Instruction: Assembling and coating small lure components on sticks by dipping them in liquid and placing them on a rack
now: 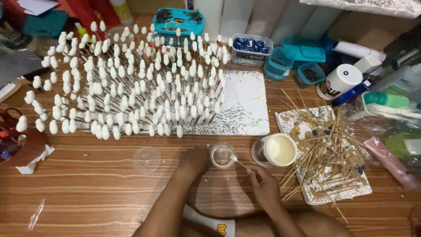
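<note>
At the back of the bench stands a teal plastic box [178, 20] with dark small pieces on its lid. Just to its right sits a clear rectangular tub [251, 49] filled with blue-and-white wrapped pieces. Beside that are two small teal containers [279, 63], one near the tub, the other [309, 74] further right, and a flat teal lid [309, 51] lies behind them. A white cylindrical bottle [338, 81] with a dark round mark on its cap lies tilted at the right, bearing a label near its base. Next to it rests a blue tube [353, 93]. At the far right lies a pink flat packet [391, 163] under clear plastic wrap
</note>
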